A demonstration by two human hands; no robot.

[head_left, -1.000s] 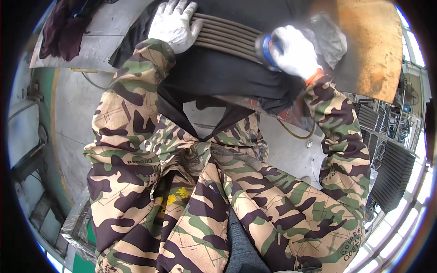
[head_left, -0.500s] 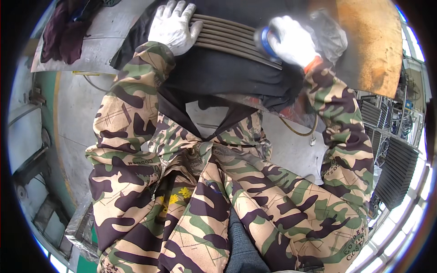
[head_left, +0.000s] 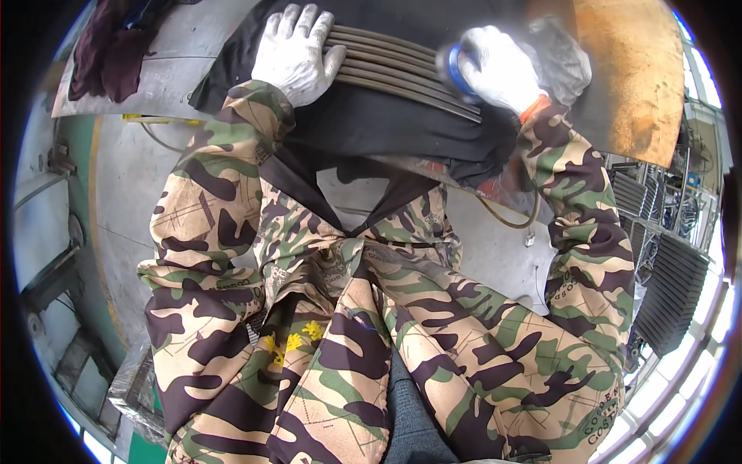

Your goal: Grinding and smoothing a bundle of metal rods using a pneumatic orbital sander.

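Several slim grey-brown metal rods [head_left: 386, 63] lie side by side on a black cloth [head_left: 363, 120] over the worktable. My left hand [head_left: 297, 63], in a white glove, rests flat at their left ends with fingers spread. In a white glove with an orange cuff, my right hand [head_left: 501, 68] grips a round blue-edged tool [head_left: 459, 71] over the rods' right ends. The tool is smeared by motion, and its exact kind cannot be made out.
A crumpled translucent plastic bag [head_left: 563, 63] lies right of my right hand, by a rust-brown board [head_left: 638, 77]. Dark maroon cloth [head_left: 112, 66] lies at the table's far left. A hose [head_left: 510, 223] hangs under the table edge. Racks of dark parts [head_left: 671, 298] stand at right.
My left hand has shifted slightly nearer to me, still on the rods. My right hand and the blue-edged tool have moved a little to the right.
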